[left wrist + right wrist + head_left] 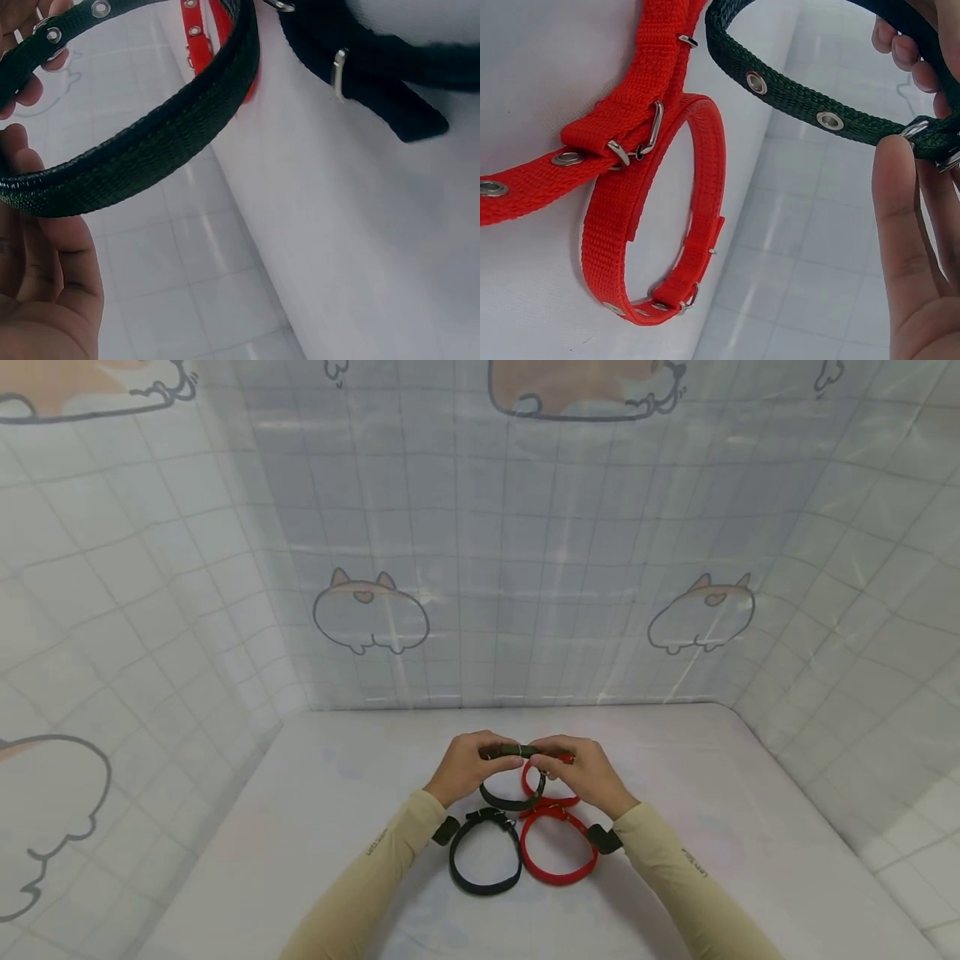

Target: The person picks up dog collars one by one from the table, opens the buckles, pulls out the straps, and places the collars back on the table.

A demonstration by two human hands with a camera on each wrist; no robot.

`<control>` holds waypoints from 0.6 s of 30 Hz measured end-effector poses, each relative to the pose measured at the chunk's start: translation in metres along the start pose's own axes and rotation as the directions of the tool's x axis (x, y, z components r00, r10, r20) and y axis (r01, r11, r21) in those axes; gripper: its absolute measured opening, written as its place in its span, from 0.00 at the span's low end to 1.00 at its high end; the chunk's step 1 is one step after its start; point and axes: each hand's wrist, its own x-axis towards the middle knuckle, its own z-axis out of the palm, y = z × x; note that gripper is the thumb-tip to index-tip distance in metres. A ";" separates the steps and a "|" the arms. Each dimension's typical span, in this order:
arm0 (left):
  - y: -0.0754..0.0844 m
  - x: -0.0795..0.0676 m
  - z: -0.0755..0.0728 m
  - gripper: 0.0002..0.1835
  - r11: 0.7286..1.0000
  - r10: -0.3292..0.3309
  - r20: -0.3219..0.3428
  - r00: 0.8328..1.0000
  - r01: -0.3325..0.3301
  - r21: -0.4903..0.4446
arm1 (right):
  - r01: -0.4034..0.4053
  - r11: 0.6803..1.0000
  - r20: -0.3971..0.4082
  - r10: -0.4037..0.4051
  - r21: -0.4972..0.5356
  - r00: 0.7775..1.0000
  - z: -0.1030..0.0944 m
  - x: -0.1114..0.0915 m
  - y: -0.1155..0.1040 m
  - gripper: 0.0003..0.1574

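Note:
Both hands hold a dark green woven collar, fastened into a loop, above the table. My left hand grips its padded band, with curled fingers round it in the left wrist view. On the other side my right hand pinches it by the buckle, its index finger against the metal. Silver eyelets run along the strap. Below the hands lie a black collar and, to its right, a red collar. Another red collar lies just behind that one.
A white-covered table carries the collars. Grid-patterned sheets with cartoon dog prints form a back wall and side walls. Dark wrist devices sit at the sleeve cuffs.

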 end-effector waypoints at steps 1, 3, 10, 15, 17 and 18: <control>-0.001 0.000 0.000 0.15 1.000 0.002 -0.002 1.000 -0.002 0.002 | 0.003 1.000 0.001 -0.003 0.004 1.000 0.000 0.000 0.000 0.15; -0.001 -0.001 0.000 0.15 1.000 0.007 -0.005 1.000 -0.007 0.005 | 0.003 1.000 0.002 -0.003 0.009 1.000 0.000 -0.001 0.000 0.16; -0.002 -0.002 -0.001 0.14 0.998 0.049 -0.027 0.998 -0.048 0.029 | 0.000 1.000 -0.005 0.000 0.017 1.000 0.000 0.000 -0.001 0.17; -0.001 -0.002 -0.003 0.13 0.997 0.066 -0.032 0.997 -0.064 0.034 | 0.009 1.000 0.008 -0.009 -0.006 1.000 0.000 0.001 -0.003 0.18; 0.000 -0.002 -0.003 0.14 0.997 0.071 -0.030 0.997 -0.070 0.035 | 0.030 0.999 0.014 -0.030 -0.039 0.999 -0.001 0.001 -0.004 0.18; 0.000 -0.003 -0.004 0.14 0.997 0.075 -0.029 0.997 -0.074 0.037 | 0.044 0.997 0.016 -0.043 -0.059 0.999 -0.001 0.001 -0.005 0.18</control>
